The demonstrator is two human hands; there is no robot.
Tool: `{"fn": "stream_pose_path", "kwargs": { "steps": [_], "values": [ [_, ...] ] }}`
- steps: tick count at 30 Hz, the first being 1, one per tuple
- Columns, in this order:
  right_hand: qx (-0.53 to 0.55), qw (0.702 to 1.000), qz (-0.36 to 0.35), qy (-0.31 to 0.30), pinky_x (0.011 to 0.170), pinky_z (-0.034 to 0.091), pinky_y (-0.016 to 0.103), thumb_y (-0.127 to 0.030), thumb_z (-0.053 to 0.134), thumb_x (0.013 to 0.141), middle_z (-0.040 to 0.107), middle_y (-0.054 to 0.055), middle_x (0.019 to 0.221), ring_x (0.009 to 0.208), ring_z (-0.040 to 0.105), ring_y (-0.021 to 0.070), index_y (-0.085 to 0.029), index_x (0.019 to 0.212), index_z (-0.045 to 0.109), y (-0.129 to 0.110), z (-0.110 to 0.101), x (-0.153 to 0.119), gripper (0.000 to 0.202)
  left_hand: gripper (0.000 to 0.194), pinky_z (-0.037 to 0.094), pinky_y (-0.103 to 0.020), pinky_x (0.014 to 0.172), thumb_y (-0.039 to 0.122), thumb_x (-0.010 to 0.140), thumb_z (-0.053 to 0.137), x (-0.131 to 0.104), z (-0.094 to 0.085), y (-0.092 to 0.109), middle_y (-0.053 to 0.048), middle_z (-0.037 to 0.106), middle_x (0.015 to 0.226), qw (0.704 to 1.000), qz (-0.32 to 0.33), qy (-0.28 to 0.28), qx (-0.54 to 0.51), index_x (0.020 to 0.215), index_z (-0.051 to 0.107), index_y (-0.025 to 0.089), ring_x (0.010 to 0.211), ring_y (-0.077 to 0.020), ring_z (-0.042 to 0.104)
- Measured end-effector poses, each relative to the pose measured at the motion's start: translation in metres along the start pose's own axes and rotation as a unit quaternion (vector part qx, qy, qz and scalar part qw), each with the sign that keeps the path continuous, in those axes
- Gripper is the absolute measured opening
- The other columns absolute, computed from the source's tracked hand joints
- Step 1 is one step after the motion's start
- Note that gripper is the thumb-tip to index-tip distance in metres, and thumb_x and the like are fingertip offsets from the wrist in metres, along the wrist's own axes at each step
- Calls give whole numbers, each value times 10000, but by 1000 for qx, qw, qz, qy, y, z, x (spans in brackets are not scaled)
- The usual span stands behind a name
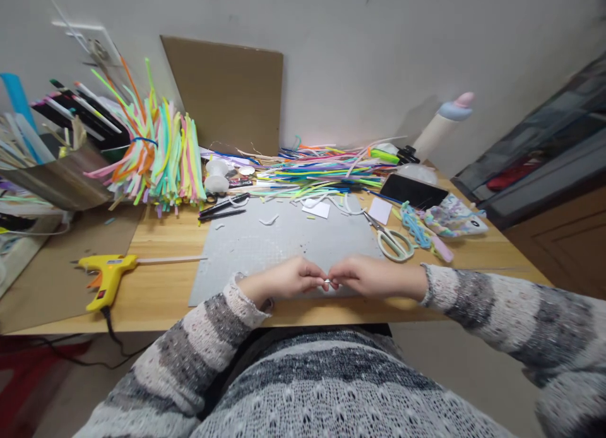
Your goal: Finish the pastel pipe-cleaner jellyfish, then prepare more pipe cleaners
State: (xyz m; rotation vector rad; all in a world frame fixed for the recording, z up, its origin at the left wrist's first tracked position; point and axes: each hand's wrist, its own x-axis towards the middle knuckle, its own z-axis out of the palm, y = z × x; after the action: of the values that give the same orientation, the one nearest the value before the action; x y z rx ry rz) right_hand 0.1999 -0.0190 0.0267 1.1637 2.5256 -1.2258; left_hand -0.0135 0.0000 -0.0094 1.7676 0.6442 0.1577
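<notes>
Over the front edge of a grey cutting mat (246, 255), my left hand (296, 278) and my right hand (357, 277) meet fingertip to fingertip. Both are closed in a pinch on a small white piece (326, 281), mostly covered by the fingers, so its exact kind is unclear. Right of my right hand lie scissors (395, 243) with pale handles, partly on the mat. Short white fuzzy scraps (269, 220) and a white paper card (316, 208) rest on the mat farther back.
A yellow glue gun (108, 277) with its cord lies at the left. Bundled pipe cleaners (165, 154) and a metal holder (66, 179) stand behind it. Loose pipe cleaners (322, 170) line the wall. Black pens (225, 207), a phone (411, 190) and blue yarn (415, 223) surround the mat.
</notes>
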Motion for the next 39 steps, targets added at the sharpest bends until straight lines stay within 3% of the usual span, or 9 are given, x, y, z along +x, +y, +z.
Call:
{"fn": "stream_pose_path", "kwargs": {
  "steps": [6, 10, 14, 19, 23, 32, 35, 39],
  "values": [
    [-15, 995, 87, 37, 660, 403, 260, -145, 409, 884, 695, 53, 772, 668, 561, 141, -149, 867, 684, -10, -5, 0, 275, 254, 332, -199, 473, 316, 892, 478, 4, 0, 0, 32, 536, 594, 996, -43, 70, -43, 813, 629, 127, 447, -65, 408],
    [8, 996, 71, 47, 696, 428, 255, -181, 424, 906, 710, 58, 844, 732, 586, 147, -152, 879, 671, -9, -6, 2, 251, 252, 359, -206, 475, 308, 881, 478, 5, 1, 0, 27, 539, 580, 993, -47, 82, -64, 717, 567, 139, 437, -66, 434],
    [23, 995, 68, 68, 759, 441, 262, -160, 428, 901, 708, 58, 903, 807, 602, 154, -153, 918, 662, -8, -5, 2, 234, 234, 387, -210, 480, 323, 874, 485, 5, 1, 2, 31, 524, 574, 991, -62, 74, -92, 767, 577, 136, 462, -80, 472],
    [43, 995, 50, 77, 778, 444, 275, -231, 419, 937, 712, 53, 953, 844, 612, 162, -168, 1001, 669, -10, -4, 5, 266, 277, 328, -207, 435, 353, 862, 475, 4, 2, 0, 35, 505, 556, 992, -75, 85, -59, 701, 557, 143, 424, -74, 423],
    [48, 994, 50, 80, 798, 449, 291, -256, 432, 940, 720, 58, 974, 868, 620, 175, -171, 1000, 677, -12, -1, 8, 267, 279, 330, -213, 487, 359, 862, 470, 3, 1, -1, 36, 486, 556, 995, -47, 86, -7, 698, 552, 148, 478, -85, 424],
    [-16, 989, 46, 141, 770, 439, 292, -294, 432, 942, 713, 56, 934, 843, 618, 178, -184, 965, 665, -4, -17, -3, 259, 331, 297, -222, 508, 393, 842, 492, -23, -39, 7, 36, 463, 523, 990, -45, 128, 22, 618, 533, 152, 480, -81, 371],
    [-59, 985, 67, 149, 738, 420, 284, -252, 428, 930, 716, 52, 916, 823, 621, 180, -193, 941, 668, 1, -17, -4, 247, 302, 355, -226, 537, 383, 842, 499, -27, -44, 6, 13, 531, 572, 991, -54, 118, 25, 683, 588, 142, 524, -99, 448],
    [-114, 976, 101, 156, 692, 382, 278, -231, 431, 918, 726, 58, 929, 814, 628, 192, -205, 955, 674, 2, -11, 2, 247, 301, 464, -293, 788, 310, 837, 549, -18, -39, 6, -77, 693, 1000, 969, -18, 216, 115, 1070, 650, 148, 913, -187, 613]
  ]
}}
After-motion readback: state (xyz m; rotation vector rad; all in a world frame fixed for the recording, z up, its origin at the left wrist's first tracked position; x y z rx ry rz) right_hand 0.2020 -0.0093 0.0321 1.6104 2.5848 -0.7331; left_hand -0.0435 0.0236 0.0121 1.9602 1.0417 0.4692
